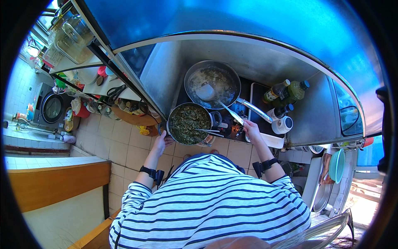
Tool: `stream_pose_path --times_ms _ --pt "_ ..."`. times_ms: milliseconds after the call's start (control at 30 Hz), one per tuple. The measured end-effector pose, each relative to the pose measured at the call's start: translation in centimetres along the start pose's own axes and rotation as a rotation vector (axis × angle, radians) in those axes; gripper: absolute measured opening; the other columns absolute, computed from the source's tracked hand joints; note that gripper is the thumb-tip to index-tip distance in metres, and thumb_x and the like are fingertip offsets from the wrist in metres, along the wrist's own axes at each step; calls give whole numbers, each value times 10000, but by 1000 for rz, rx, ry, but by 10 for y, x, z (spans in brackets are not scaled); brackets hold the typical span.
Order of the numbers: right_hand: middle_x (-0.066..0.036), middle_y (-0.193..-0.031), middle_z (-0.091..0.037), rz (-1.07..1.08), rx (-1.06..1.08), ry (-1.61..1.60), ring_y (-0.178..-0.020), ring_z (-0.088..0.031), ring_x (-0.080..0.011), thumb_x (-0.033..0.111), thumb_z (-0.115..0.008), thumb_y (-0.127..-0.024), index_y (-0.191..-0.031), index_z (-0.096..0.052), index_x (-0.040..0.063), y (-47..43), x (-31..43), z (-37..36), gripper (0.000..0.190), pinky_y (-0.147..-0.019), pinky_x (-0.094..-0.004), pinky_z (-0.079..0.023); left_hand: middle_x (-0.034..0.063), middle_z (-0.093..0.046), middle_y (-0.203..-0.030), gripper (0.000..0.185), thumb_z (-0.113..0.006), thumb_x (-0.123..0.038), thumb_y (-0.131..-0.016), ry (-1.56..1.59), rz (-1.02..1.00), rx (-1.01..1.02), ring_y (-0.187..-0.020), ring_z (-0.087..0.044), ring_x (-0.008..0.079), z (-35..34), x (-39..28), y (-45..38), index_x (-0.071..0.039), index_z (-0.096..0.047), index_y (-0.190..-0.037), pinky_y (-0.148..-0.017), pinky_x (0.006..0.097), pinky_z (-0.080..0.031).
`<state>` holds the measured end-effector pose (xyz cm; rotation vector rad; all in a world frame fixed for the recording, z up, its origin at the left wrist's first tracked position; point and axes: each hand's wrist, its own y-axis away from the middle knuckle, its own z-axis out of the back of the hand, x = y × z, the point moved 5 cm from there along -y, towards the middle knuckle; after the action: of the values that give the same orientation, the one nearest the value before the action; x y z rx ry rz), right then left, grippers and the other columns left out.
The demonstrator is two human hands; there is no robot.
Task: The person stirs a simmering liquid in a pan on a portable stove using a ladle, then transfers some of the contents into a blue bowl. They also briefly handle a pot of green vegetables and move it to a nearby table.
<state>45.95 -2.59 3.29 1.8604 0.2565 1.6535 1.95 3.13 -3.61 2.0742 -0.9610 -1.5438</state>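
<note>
My right hand (252,131) grips the pale handle of a spatula (231,112). Its broad head lies in cloudy, bubbling liquid inside a deep frying pan (238,73). In front of that pan is a two-handled pot (168,130) filled with a chopped dark green mixture (190,122). A pair of chopsticks (210,131) leans in the mixture, ends over the right rim. My left hand (160,144) is at the pot's left handle (161,127), thumb against it and fingers by the pot's side; the pot partly hides this grip.
The pan's metal handle (255,110) points right over the black stove. Oil and sauce bottles (276,91) and a white jar (282,125) stand on the right. A metal splash guard (168,62) encloses the back and left. Shelves (108,88) with containers flank the left.
</note>
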Motion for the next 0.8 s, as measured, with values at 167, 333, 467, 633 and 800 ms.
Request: stream_pose_path --times_ms 167,333,467,633,800 --pt "66 -576 -405 -16 22 -29 -440 -292 -19 169 -475 -912 -1141 -562 54 -6 -4 -8 271 -386 -170 -203 94 -647 -807 471 -386 -458 -919 -7 15 -32 -756 -610 186 2 2 -2 -35 -592 -919 -705 296 -476" --pt "68 -573 -398 -30 34 -64 -438 -290 -24 174 -461 -917 -1168 -542 55 -10 -5 -18 289 -388 -171 -207 84 -645 -822 447 -395 -459 -914 -13 -5 10 -782 -607 185 1 2 -2 -56 -586 -947 -732 308 -468" --pt "68 -572 -402 -8 30 -61 -436 -284 -26 193 -449 -925 -1178 -533 63 -15 -4 -26 297 -390 -174 -206 82 -645 -833 440 -398 -460 -913 -34 15 -16 -790 -607 184 3 2 -2 -65 -587 -957 -744 313 -465" --pt "70 -568 -395 -25 39 -136 -432 -275 -26 203 -435 -932 -1167 -532 70 -21 -5 -31 287 -391 -175 -201 80 -644 -832 442 -399 -464 -911 -33 -2 -2 -783 -607 184 1 0 0 -67 -592 -945 -736 311 -469" --pt "63 -568 -392 -9 29 -154 -422 -277 -27 192 -448 -928 -1146 -530 63 -27 1 -32 266 -379 -173 -205 78 -642 -827 445 -404 -470 -907 -23 3 -12 -776 -606 185 -1 -1 0 -67 -590 -940 -733 309 -469"
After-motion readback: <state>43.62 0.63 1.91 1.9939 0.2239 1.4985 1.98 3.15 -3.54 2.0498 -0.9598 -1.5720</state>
